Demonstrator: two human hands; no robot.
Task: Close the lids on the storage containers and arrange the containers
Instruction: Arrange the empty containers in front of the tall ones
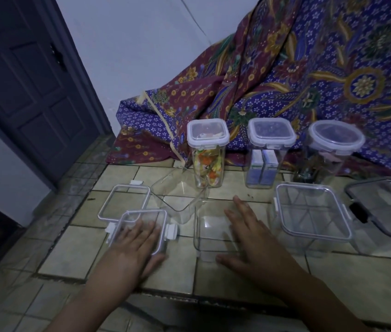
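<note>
My left hand [133, 245] lies flat, fingers straight, on a small square lid [142, 216] with white clips. My right hand [249, 238] rests with straight fingers over an open clear square container [207, 226]. A second loose lid [124, 202] lies just behind the first. A clear empty container [177, 197] lies tipped on its side in the middle. A wide square container with its lid on [311, 212] stands at the right. A dark-rimmed lid [386, 207] lies at the far right.
Three tall lidded containers stand at the back: one with colourful sweets [207, 152], one with boxes [270, 152], a round one [328, 152]. Patterned cloth [309, 68] hangs behind them. The tiled surface [75, 250] ends close to me; a dark door [27, 92] is at left.
</note>
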